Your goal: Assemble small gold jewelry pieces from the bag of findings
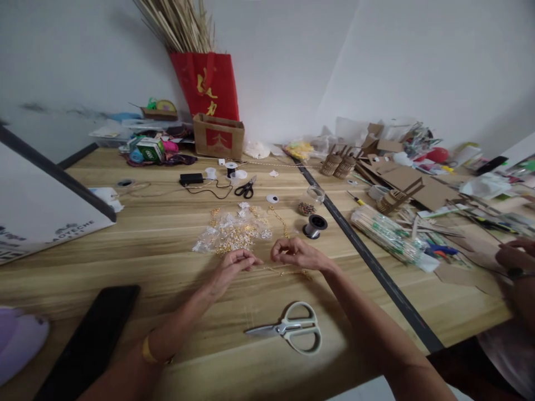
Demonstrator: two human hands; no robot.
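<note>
My left hand (234, 268) is closed in a pinch just above the table, its fingertips close to one end of a thin gold chain (288, 273). Whatever it grips is too fine to make out. Facing it, my right hand (297, 254) has its fingers curled and pinched over the same chain; what lies between them is hidden. Beyond both hands spreads a pile of clear bags with gold and silvery beads (236, 231). A second gold chain (284, 225) lies behind my right hand. Pale-handled scissors (290, 327) rest partly open on the table nearer to me.
A wire spool (314, 226) and a glass jar of beads (308, 207) stand beyond my right hand. Black scissors (246, 189) lie further back. A black phone (94, 334) is at left. Bagged sticks (384, 234) and another person's hand (516, 259) are at right.
</note>
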